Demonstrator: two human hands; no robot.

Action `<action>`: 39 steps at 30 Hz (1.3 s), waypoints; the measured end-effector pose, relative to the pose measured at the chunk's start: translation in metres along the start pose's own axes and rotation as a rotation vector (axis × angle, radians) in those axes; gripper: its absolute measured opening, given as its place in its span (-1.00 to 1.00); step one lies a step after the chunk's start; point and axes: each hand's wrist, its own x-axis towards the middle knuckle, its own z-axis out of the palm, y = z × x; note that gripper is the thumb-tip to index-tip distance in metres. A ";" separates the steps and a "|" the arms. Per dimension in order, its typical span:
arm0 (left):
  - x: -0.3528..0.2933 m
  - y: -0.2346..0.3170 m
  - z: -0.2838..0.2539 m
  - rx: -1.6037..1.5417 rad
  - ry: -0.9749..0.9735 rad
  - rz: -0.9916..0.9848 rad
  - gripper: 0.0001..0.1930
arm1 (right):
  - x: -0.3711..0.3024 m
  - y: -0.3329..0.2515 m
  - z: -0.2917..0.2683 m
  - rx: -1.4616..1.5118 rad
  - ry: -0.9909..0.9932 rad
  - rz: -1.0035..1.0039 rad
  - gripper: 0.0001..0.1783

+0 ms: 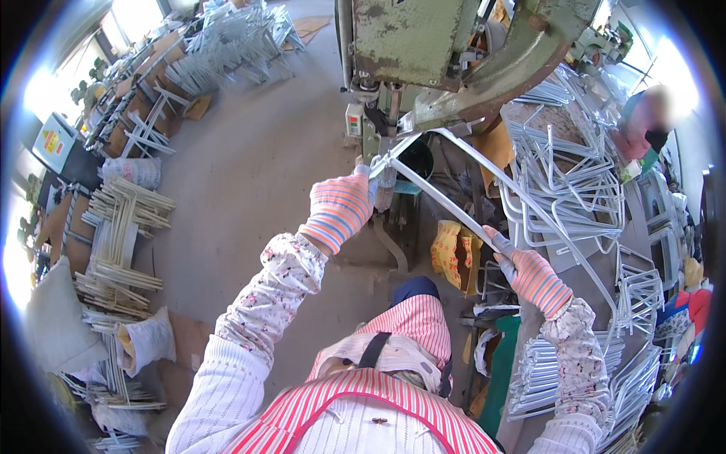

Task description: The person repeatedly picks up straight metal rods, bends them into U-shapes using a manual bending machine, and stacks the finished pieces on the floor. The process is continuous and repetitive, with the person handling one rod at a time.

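Note:
A silvery-white tubular metal frame point(441, 197) stretches from the head of a worn green machine press point(404, 47) toward the lower right, its bars crossing close to the tooling. My left hand point(342, 206), in a striped orange and blue glove, closes round the frame's end just beside the press. Farther down the same bar, my right hand point(535, 280), gloved alike, grips the tube between thumb and fingers. A second bar of the frame runs beyond my right hand. The exact contact between frame and tooling is partly hidden.
To the right, bent metal frames point(563, 189) lie heaped on a bench, with another person point(646, 125) behind. A torn yellow bag point(455, 253) sits below the press. Stacked tubes point(121, 227) and sacks point(145, 340) line the left, with more frames point(227, 49) at the far left.

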 end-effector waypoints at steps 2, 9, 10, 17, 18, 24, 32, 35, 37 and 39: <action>-0.004 -0.001 0.001 -0.002 -0.029 -0.006 -0.81 | -0.001 0.002 0.003 0.010 0.023 -0.020 -0.31; -0.001 -0.003 -0.002 0.027 -0.086 -0.016 -0.78 | -0.003 -0.005 -0.003 0.011 0.024 -0.025 -0.31; -0.002 -0.002 -0.006 0.030 -0.095 -0.019 -0.78 | -0.002 -0.008 -0.006 0.014 0.011 -0.019 -0.31; -0.003 -0.001 -0.006 0.051 -0.003 0.010 -0.84 | -0.005 -0.006 -0.003 0.116 0.101 -0.067 -0.35; -0.001 0.006 -0.011 -0.019 -0.046 0.026 -0.83 | -0.007 0.016 0.021 0.045 0.194 -0.094 -0.32; 0.007 -0.041 -0.010 -0.457 0.162 0.319 -0.62 | -0.047 -0.022 0.013 -0.076 0.260 -0.032 -0.49; -0.041 0.127 0.014 -1.314 -0.820 -0.408 -0.77 | -0.185 0.062 0.057 -0.315 0.408 0.095 -0.57; -0.074 0.225 0.014 -1.656 -0.904 -0.345 -0.84 | -0.221 0.117 0.080 0.096 0.948 0.502 -0.58; -0.095 0.311 0.008 -1.743 -0.948 -0.319 -0.85 | -0.225 0.135 0.118 0.998 1.456 0.592 -0.55; -0.118 0.393 0.047 -1.780 -0.911 -0.229 -0.82 | -0.222 0.143 0.109 1.572 1.616 0.697 -0.59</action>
